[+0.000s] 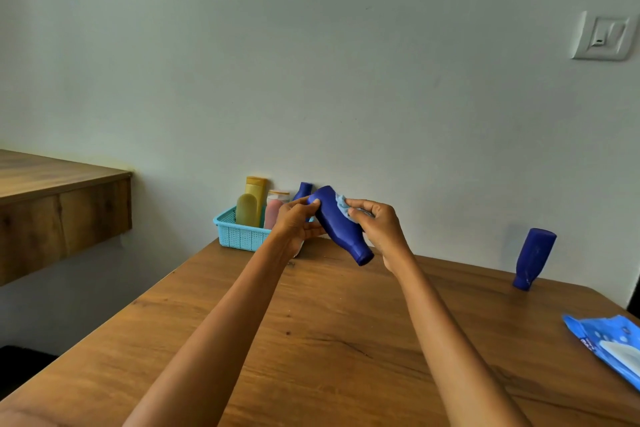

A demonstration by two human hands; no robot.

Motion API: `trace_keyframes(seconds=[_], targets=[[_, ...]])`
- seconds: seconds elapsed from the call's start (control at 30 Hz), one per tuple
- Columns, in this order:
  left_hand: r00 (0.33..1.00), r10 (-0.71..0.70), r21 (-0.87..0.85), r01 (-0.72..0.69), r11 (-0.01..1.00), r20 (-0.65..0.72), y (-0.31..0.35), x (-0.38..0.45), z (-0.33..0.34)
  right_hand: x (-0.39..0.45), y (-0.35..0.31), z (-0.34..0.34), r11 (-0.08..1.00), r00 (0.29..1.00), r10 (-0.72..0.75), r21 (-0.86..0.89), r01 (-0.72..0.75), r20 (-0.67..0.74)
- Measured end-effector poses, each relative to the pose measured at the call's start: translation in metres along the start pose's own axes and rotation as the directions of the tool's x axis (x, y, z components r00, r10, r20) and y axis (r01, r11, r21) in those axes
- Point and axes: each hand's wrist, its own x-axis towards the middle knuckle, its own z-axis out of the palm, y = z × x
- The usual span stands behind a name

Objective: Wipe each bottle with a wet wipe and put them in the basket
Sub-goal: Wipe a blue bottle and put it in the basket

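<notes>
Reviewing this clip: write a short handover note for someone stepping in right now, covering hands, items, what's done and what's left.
Left hand grips the base end of the dark blue bottle, held in the air with its cap pointing down toward the table.
Right hand pinches a wet wipe against the bottle's side.
Turquoise basket at the wall holds a yellow bottle, an olive one, a pink one and a blue one.
Left: finish this bottle, basket it, then wipe the second blue bottle standing cap-down at the right. Wipes pack lies at the table's right edge.
</notes>
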Motion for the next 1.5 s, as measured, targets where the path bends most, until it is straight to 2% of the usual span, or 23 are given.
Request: trace_keyframes(seconds=[0.1, 0.3, 0.5, 0.57, 0.73, 0.83, 0.9, 0.97, 1.03, 1.13, 1.23, 1.33, 1.5], targets=[[0.992, -0.002, -0.010, 0.000, 1.000, -0.129, 0.000, 0.004, -0.009, -0.001, 0.005, -0.003, 0.998, 0.995, 0.063, -0.009, -0.062, 0.074], [0.963, -0.042, -0.138, 0.005, 0.990, -0.267, 0.006, 0.009, -0.025, -0.002, 0.011, -0.011, 0.989, 0.979, 0.139, -0.060, -0.131, 0.146], [0.927, -0.073, -0.283, -0.037, 0.958, -0.369, 0.001, 0.008, -0.023, -0.005, 0.012, 0.000, 0.994, 0.989, 0.069, -0.092, -0.057, 0.128], [0.928, -0.078, -0.312, -0.042, 0.949, -0.363, 0.000, 0.006, -0.023, -0.004, 0.013, 0.004, 0.982, 0.998, 0.009, -0.187, 0.004, 0.069], [0.930, -0.078, -0.343, -0.054, 0.938, -0.358, -0.002, 0.002, -0.021, -0.004, 0.015, 0.010, 0.885, 0.981, -0.187, -0.444, 0.141, -0.061], [0.930, -0.046, -0.309, -0.074, 0.948, -0.365, -0.003, 0.000, -0.017, -0.005, 0.018, 0.013, 0.730, 0.946, -0.325, -0.638, 0.245, -0.009], [0.925, -0.015, -0.268, -0.095, 0.959, -0.379, -0.002, 0.000, -0.015, -0.005, 0.019, 0.015, 0.663, 0.941, -0.336, -0.697, 0.273, 0.049], [0.922, 0.010, -0.245, -0.114, 0.963, -0.387, -0.001, -0.001, -0.014, -0.005, 0.018, 0.014, 0.679, 0.943, -0.326, -0.676, 0.285, 0.070], [0.921, 0.014, -0.243, -0.117, 0.963, -0.389, -0.001, -0.002, -0.015, -0.003, 0.017, 0.011, 0.767, 0.947, -0.322, -0.586, 0.263, 0.004], [0.925, 0.019, -0.254, -0.123, 0.959, -0.379, -0.001, -0.003, -0.015, -0.001, 0.014, 0.004, 0.890, 0.980, -0.185, -0.436, 0.133, -0.078], [0.930, 0.061, -0.252, -0.161, 0.954, -0.364, 0.003, -0.004, -0.010, -0.002, 0.017, 0.004, 0.928, 0.998, -0.042, -0.370, 0.053, 0.039], [0.945, 0.121, -0.218, -0.192, 0.957, -0.303, 0.006, -0.004, -0.009, -0.003, 0.018, 0.002, 0.942, 0.997, -0.015, -0.334, 0.041, 0.081], [0.969, 0.143, -0.273, -0.196, 0.942, -0.203, 0.007, -0.005, -0.014, -0.003, 0.014, -0.008, 0.993, 0.983, 0.063, -0.106, -0.045, 0.175]])
